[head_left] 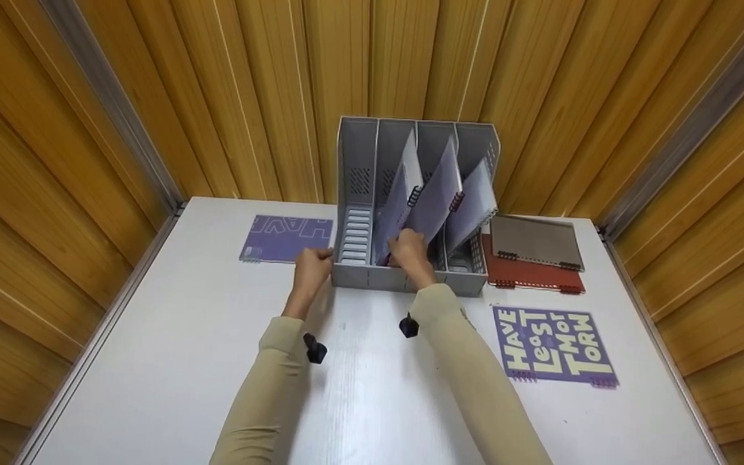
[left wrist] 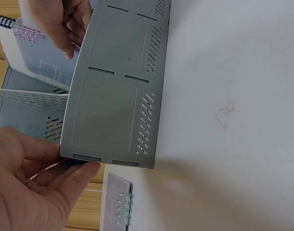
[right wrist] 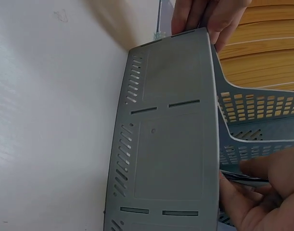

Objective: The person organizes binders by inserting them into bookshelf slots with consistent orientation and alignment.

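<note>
A grey file rack (head_left: 350, 276) with several upright compartments stands at the back of the table. My left hand (head_left: 312, 271) grips its front left corner, thumb and fingers on either side of the wall in the left wrist view. My right hand (head_left: 411, 253) reaches over the front lip into the second compartment from the left. There it pinches the lower edge of a spiral notebook (head_left: 394, 216); the right wrist view shows thin dark edges between thumb and fingers. A purple notebook (head_left: 438, 194) with red rings and a pale notebook (head_left: 472, 210) lean in the compartments to the right.
A purple notebook (head_left: 288, 237) lies left of the rack. To the right, a brown notebook (head_left: 537, 240) overlaps a red notebook (head_left: 527, 274). Nearer the front right lies a purple lettered notebook (head_left: 554, 342). Wood-patterned walls (head_left: 340, 77) enclose the white table (head_left: 172, 361).
</note>
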### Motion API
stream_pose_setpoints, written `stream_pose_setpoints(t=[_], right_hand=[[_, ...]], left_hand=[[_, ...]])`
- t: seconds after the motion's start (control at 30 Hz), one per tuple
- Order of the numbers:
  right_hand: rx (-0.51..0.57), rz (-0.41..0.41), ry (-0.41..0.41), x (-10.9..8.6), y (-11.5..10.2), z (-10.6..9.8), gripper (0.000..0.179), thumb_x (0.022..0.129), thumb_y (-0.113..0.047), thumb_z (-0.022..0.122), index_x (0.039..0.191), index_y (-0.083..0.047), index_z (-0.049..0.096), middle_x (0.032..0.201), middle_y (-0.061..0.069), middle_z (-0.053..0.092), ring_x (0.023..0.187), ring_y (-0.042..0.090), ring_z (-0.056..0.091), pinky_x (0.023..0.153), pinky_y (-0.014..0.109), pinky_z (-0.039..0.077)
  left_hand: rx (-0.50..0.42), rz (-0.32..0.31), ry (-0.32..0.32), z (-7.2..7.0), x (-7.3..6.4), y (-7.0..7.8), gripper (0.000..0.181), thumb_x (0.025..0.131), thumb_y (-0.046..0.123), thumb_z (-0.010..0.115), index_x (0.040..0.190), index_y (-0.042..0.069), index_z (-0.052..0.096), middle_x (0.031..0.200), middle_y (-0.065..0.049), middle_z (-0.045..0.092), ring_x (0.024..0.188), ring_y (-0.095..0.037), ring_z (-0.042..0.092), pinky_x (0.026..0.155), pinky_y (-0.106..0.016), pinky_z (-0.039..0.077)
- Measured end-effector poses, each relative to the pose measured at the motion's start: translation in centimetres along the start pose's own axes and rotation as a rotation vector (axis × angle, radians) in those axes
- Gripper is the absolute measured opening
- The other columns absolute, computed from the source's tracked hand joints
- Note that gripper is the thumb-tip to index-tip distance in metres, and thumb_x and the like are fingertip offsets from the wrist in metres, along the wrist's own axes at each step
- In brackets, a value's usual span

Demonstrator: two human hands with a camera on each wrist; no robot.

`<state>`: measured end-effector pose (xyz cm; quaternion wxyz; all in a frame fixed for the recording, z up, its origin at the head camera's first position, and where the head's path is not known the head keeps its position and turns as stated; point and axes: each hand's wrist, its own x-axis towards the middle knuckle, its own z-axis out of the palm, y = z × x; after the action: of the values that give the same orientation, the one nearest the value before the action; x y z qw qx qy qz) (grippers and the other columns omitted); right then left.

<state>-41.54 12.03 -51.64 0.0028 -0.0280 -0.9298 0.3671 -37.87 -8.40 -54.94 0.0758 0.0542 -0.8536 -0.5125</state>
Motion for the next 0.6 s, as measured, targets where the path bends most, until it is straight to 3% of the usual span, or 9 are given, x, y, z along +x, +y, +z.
stream_pose_setpoints(t=[0.17,0.27,0.3,0.4,0.5,0.6], right_hand=[[0.064,0.025,-0.072,-1.5,0.2,-0.6,0.030,0.102,-0.013,0.056,0.072,-0.008,0.060,0.077,0.008,0.070,0.066,0.018,0.068,0.051,0.024,0.047],[0.061,-0.006,-0.045,-2.5,0.4,-1.1,0.035,0.100,-0.010,0.053,0.066,-0.011,0.050,0.066,0.001,0.060,0.057,0.012,0.054,0.046,0.024,0.036],[0.066,-0.024,-0.027,-2.7,0.5,-1.3,0.034,0.100,-0.010,0.053,0.066,-0.010,0.054,0.065,0.000,0.059,0.056,0.011,0.051,0.047,0.025,0.035],[0.120,-0.055,0.012,-3.7,0.4,-1.7,0.024,0.099,-0.011,0.054,0.081,-0.005,0.071,0.071,0.001,0.066,0.060,0.010,0.058,0.052,0.025,0.043],[0.172,-0.082,0.027,-4.5,0.1,-1.8,0.023,0.099,-0.012,0.057,0.103,-0.001,0.077,0.086,0.006,0.075,0.072,0.016,0.070,0.063,0.028,0.054],[0.169,-0.137,0.019,-5.1,-0.2,-1.2,0.022,0.098,-0.011,0.059,0.103,-0.002,0.078,0.090,0.008,0.077,0.079,0.019,0.073,0.067,0.029,0.056]], left_hand=[[0.000,-0.008,0.005,0.0,-0.1,-0.3,0.025,0.093,0.000,0.061,0.113,-0.007,0.073,0.112,-0.021,0.072,0.078,-0.020,0.061,0.062,-0.024,0.047],[-0.009,-0.010,0.005,0.0,-0.1,-0.4,0.024,0.093,0.001,0.062,0.113,-0.008,0.073,0.112,-0.022,0.073,0.078,-0.020,0.061,0.062,-0.024,0.048],[-0.011,-0.010,0.005,0.0,-0.1,-0.3,0.025,0.093,0.001,0.062,0.113,-0.008,0.073,0.112,-0.022,0.073,0.079,-0.020,0.062,0.063,-0.025,0.049],[-0.017,-0.018,0.000,0.1,-0.2,-0.3,0.026,0.095,0.002,0.060,0.116,-0.007,0.072,0.116,-0.021,0.072,0.088,-0.021,0.064,0.071,-0.029,0.054],[0.020,0.010,-0.030,0.2,-0.4,-0.3,0.029,0.098,0.003,0.057,0.123,-0.007,0.068,0.124,-0.022,0.068,0.098,-0.026,0.067,0.078,-0.036,0.056],[0.109,0.073,-0.077,0.2,-0.6,-0.5,0.034,0.104,0.005,0.052,0.134,-0.007,0.061,0.133,-0.023,0.062,0.116,-0.031,0.065,0.089,-0.043,0.057]])
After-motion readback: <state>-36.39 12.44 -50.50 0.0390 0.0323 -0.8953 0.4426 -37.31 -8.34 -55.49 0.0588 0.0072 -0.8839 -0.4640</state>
